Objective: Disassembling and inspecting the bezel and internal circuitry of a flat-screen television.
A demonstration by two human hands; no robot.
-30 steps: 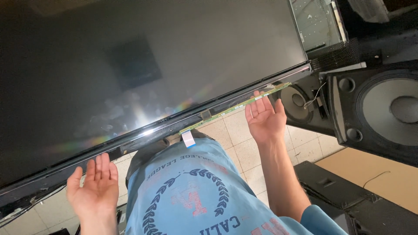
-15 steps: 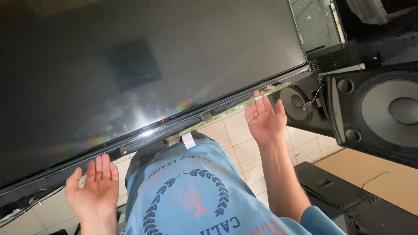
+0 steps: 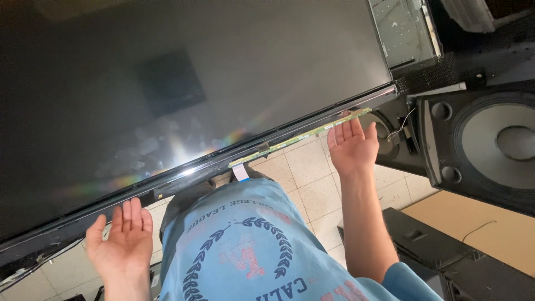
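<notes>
- A big flat screen panel (image 3: pixel 184 95) fills most of the view. It is dark and shiny, and light glints off it.
- Its long side runs from lower left to upper right, right across the person's body.
- The near edge of the panel sits just above both hands.
- The left hand (image 3: pixel 121 238) is under the lower left part of that edge. Its palm faces up and its fingers are spread flat. This grip is wide open and holds nothing; the fingertips look like they just reach the edge.
- The right hand (image 3: pixel 352 146) is under the upper right part of the edge. Its palm faces up too, with fingers straight. This grip is also open, and the fingertips touch a thin green circuit strip (image 3: pixel 304 136) that hangs along the edge.
- Both hands are about as near to the panel as each other, one toward each end.
- A small white ribbon cable (image 3: pixel 241 171) dangles from the strip near the person's blue shirt (image 3: pixel 245 245).
- A large black speaker (image 3: pixel 485 145) stands to the right.
- The floor (image 3: pixel 304 175) below has pale tiles.
</notes>
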